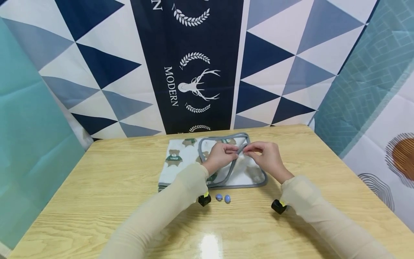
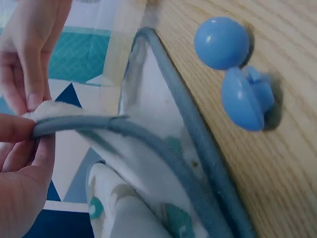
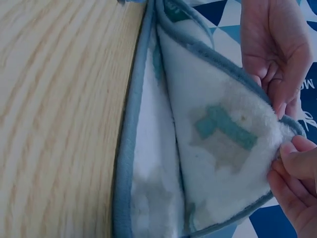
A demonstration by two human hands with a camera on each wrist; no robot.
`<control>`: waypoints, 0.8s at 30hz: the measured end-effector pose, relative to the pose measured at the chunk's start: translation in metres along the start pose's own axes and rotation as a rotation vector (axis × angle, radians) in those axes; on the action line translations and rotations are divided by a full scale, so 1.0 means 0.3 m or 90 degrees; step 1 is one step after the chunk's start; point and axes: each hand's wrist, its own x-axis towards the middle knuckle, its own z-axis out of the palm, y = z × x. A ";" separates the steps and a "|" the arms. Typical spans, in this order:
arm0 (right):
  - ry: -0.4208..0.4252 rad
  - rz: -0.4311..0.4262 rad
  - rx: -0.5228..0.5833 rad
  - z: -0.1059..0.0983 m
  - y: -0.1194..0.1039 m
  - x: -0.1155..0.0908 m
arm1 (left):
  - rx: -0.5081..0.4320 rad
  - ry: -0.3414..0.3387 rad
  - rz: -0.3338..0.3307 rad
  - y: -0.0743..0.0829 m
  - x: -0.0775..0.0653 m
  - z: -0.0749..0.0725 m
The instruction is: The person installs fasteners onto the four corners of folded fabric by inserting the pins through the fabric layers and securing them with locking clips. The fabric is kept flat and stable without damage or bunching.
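Beige sleeves (image 1: 168, 201) reach over the desk (image 1: 113, 180) to the left hand (image 1: 221, 156) and right hand (image 1: 266, 158), which pinch the raised, grey-trimmed edge of a bear-print blanket (image 1: 223, 173), fingertips close together. The folded blanket lies near the middle of the desk's far edge, two blue knobs (image 1: 228, 198) just beside its near side.

One glossy blue knob (image 2: 221, 43) sits dome up on the light wood-grained surface (image 1: 106, 194), just beside a second blue knob (image 2: 241, 100) tipped on its side. Behind stands a backdrop (image 1: 265, 54) of navy, grey-blue and white triangles, split by a dark panel (image 1: 191, 41) with a deer head and "MODERN". A teal sheet (image 1: 29, 126) hangs at left.
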 end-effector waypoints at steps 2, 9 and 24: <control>0.007 0.002 -0.004 -0.004 0.002 -0.002 | 0.004 0.005 0.011 0.001 -0.003 0.009; 0.015 0.006 -0.003 -0.024 0.004 -0.007 | 0.000 -0.002 -0.021 0.005 0.004 0.012; -0.059 -0.038 -0.036 -0.054 0.034 -0.005 | 0.057 -0.043 0.044 0.011 -0.014 0.001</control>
